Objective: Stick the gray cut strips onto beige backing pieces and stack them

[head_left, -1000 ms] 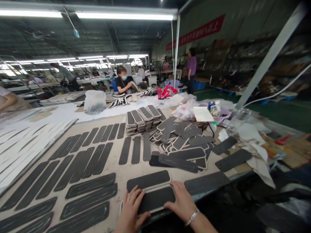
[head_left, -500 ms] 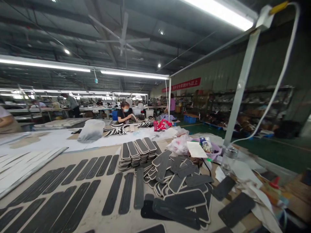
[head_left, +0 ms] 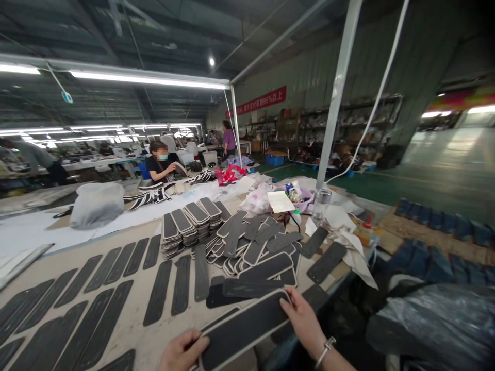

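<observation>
A long dark panel with rounded corners and a pale edge (head_left: pixel 245 330) is held above the near edge of the table. My left hand (head_left: pixel 184 351) pinches its lower left end, thumb on top. At its upper right corner my right hand (head_left: pixel 301 314) grips it between thumb and fingers; a bracelet circles that wrist. Just beyond lies a loose heap of similar pale-edged panels (head_left: pixel 266 265), jumbled over one another. Behind the heap stand neat stacks of the same panels (head_left: pixel 181 220). Plain dark strips (head_left: pixel 180 284) lie in rows to the left.
A cloudy plastic bag (head_left: pixel 96 205) sits at the back left. Across the table a person in a dark top (head_left: pixel 162 164) handles a similar piece. A clear jar (head_left: pixel 322 202) and paper scraps (head_left: pixel 348 242) line the right edge. Dark plastic sacking (head_left: pixel 441 324) is at lower right.
The view has swung to the right and down. Both my hands have come into view, holding a pale-edged panel between them.
</observation>
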### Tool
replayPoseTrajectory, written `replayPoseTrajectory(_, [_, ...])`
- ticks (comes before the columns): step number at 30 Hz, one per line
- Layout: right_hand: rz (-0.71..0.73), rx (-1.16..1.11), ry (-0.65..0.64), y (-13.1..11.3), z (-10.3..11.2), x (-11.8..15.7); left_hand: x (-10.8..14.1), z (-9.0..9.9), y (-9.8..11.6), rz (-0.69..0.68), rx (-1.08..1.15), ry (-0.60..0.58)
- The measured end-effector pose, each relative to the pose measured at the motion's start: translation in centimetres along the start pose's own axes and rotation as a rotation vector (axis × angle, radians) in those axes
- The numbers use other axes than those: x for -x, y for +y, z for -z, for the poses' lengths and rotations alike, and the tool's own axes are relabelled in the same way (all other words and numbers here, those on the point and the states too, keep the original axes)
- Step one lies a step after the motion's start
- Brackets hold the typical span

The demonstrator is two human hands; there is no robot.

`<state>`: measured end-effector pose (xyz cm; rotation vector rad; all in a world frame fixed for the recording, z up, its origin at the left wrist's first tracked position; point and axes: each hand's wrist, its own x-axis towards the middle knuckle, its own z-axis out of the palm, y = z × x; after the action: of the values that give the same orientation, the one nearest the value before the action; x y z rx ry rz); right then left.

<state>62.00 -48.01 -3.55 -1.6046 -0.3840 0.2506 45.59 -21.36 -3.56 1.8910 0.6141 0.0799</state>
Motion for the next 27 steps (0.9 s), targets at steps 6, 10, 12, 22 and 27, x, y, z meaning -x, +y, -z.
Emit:
replayPoseTrajectory(6, [0.038,0.465,0.274,2.1,6.2,-7.0,-8.9,-5.7,5.3,-0.158,-0.052,-0.022])
replayPoseTrajectory(10, [0.002,0.624,0.34,2.9,8.7,-11.0,-13.8,-8.2,8.0,-0.302,-0.313,0.011])
replayPoseTrajectory(12, [-0.025,0.674,0.354,3.3,9.3,-12.5,-15.7,-8.8,8.9,-0.32,-0.386,0.026])
replayPoseTrajectory(22, [-0.174,0.931,0.282,6.3,9.2,-15.6,-20.6,-10.7,9.0,-0.303,-0.663,0.13])
replayPoseTrajectory(27, [-0.188,1.083,0.253,6.3,8.7,-15.5,-19.3,-11.1,8.9,-0.363,-0.712,0.197])
